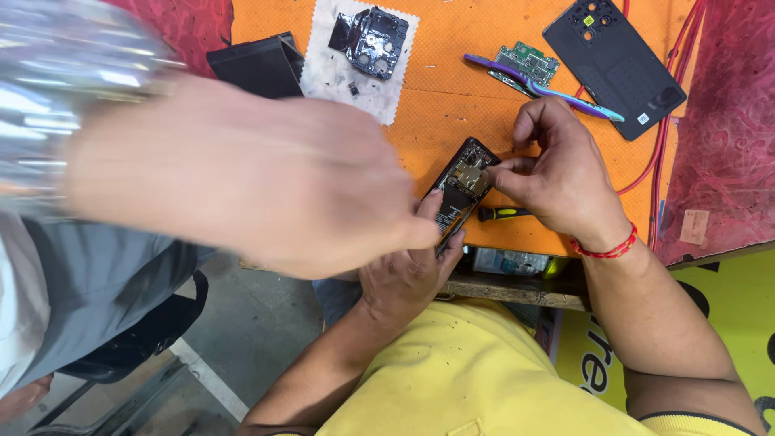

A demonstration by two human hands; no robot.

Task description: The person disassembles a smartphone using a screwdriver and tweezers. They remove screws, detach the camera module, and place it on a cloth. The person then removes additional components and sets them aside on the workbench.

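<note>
An opened black phone (460, 190) lies tilted on the orange mat (452, 113), its gold and dark insides showing. My left hand (408, 274) grips the phone's lower end from below, thumb along its edge. My right hand (557, 178), with a red thread on the wrist, pinches a small part at the phone's upper end between thumb and forefinger. A screwdriver with a black and yellow handle (502, 213) lies under my right palm.
Another person's blurred hand (242, 178) with a silver watch (56, 81) reaches in from the left, close to the camera. On the mat lie a black back cover (617, 64), a green circuit board (529, 63), a purple and teal tool (557, 93), and a black frame part (373, 40) on white cloth. Red cables (663, 145) run at the right.
</note>
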